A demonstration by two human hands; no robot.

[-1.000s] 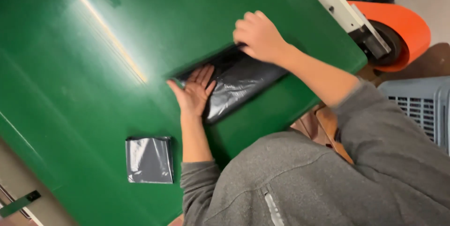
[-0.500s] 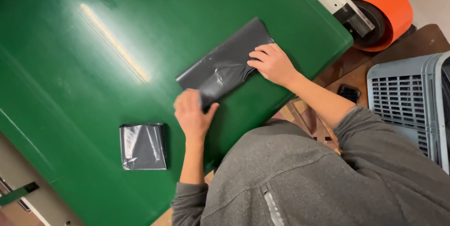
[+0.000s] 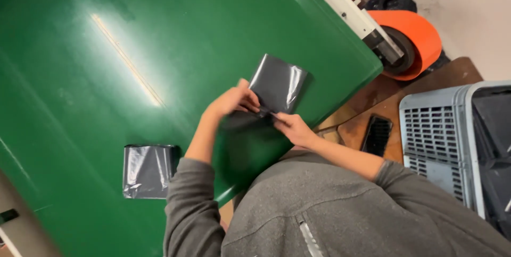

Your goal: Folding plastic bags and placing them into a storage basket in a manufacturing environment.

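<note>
Grey plastic, folded into a small square bag (image 3: 279,83), is lying on the green table (image 3: 106,38) with its near edge lifting between the two sets of fingertips. Both hands are meeting at that edge: the left hand (image 3: 232,101) is curling over the corner from the far side, fingers narrow and pinching the film, while the right hand (image 3: 291,127) is coming in from the near side, thumb and forefinger closing on the same edge, likely so the slippery fold is not springing open. Beyond the fingertips the rest of the bag is resting flat on the table, glossy and creased. Beside the left elbow, well apart from the fingers, a second folded bag (image 3: 148,170) is sitting alone. Behind the right wrist a phone (image 3: 377,135) is lying on a wooden surface, a grey crate (image 3: 436,134) just past it, and an orange roll (image 3: 412,41) is hanging off the table's far end
</note>
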